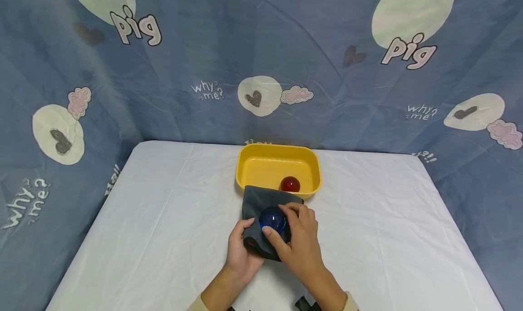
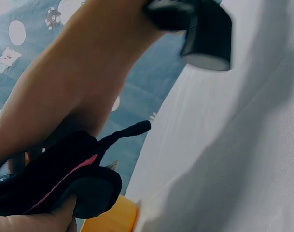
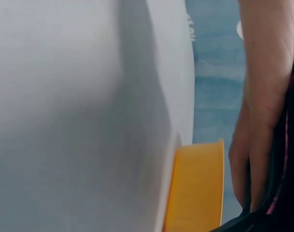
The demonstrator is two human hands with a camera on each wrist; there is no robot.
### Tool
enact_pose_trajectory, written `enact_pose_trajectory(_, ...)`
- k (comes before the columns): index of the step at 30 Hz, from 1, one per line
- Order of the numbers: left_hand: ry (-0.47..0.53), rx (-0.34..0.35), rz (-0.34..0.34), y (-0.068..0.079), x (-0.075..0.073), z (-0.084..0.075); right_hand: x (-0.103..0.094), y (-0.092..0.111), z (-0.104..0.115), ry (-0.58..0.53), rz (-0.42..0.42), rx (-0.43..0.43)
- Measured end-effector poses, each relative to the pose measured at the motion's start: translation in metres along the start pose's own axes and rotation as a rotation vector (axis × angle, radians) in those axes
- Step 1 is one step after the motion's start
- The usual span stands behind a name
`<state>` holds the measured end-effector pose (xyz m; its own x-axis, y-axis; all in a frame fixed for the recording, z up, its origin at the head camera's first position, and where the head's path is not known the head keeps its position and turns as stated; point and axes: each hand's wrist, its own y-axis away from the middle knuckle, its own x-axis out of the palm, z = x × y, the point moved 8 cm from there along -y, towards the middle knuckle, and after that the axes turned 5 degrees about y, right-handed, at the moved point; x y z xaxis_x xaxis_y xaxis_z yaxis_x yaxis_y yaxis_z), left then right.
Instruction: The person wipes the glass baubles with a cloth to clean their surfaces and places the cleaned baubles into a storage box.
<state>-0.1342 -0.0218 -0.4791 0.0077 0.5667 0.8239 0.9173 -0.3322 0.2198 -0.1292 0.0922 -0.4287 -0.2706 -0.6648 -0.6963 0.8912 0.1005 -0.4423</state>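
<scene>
A shiny blue ball lies on a dark grey cloth just in front of the yellow tub. My left hand cups the cloth from below, thumb curled over its near left edge. My right hand curls round the ball, thumb and fingers on it. In the left wrist view the dark cloth, with a pink seam, is pinched by a thumb. A red ball sits inside the tub at its near right.
A white sheet covers the table. A blue printed curtain hangs behind and at both sides. The tub's yellow wall shows in the right wrist view, next to the left hand.
</scene>
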Motion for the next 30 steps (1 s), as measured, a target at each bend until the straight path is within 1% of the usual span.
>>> enact_pose_trajectory(3,0.003,0.015,-0.025,0.001,-0.003,-0.002,-0.003,0.007,0.009,0.028,-0.004,-0.113)
enact_pose_trajectory(6,-0.003,0.021,-0.050,0.002,-0.005,-0.002,-0.005,0.010,0.012,0.023,-0.025,-0.210)
enact_pose_trajectory(7,-0.003,0.019,-0.053,0.003,-0.005,-0.002,-0.005,0.010,0.013,0.020,-0.037,-0.235)
enact_pose_trajectory(9,-0.003,0.008,-0.056,0.005,-0.005,-0.001,-0.005,0.011,0.013,0.020,-0.054,-0.255)
enact_pose_trajectory(13,-0.013,-0.012,-0.053,0.008,-0.005,0.001,-0.003,0.009,0.013,0.046,-0.087,-0.248)
enact_pose_trajectory(16,-0.026,-0.007,-0.051,0.008,-0.004,0.000,0.000,0.005,0.012,0.075,-0.102,-0.204)
enact_pose_trajectory(18,-0.040,-0.009,-0.051,0.008,-0.004,-0.001,0.001,0.002,0.009,0.087,-0.105,-0.156)
enact_pose_trajectory(21,-0.049,-0.016,-0.045,0.008,-0.004,0.000,0.003,-0.001,0.004,0.082,-0.086,-0.078)
enact_pose_trajectory(24,-0.046,-0.014,-0.044,0.009,-0.006,-0.001,0.005,-0.002,-0.002,0.020,-0.030,-0.032)
enact_pose_trajectory(27,-0.024,0.004,-0.035,0.007,-0.006,-0.004,0.005,-0.001,-0.002,-0.039,0.036,-0.057)
enact_pose_trajectory(30,-0.003,0.026,-0.032,0.005,-0.006,-0.007,0.003,0.001,0.002,-0.047,0.073,-0.119)
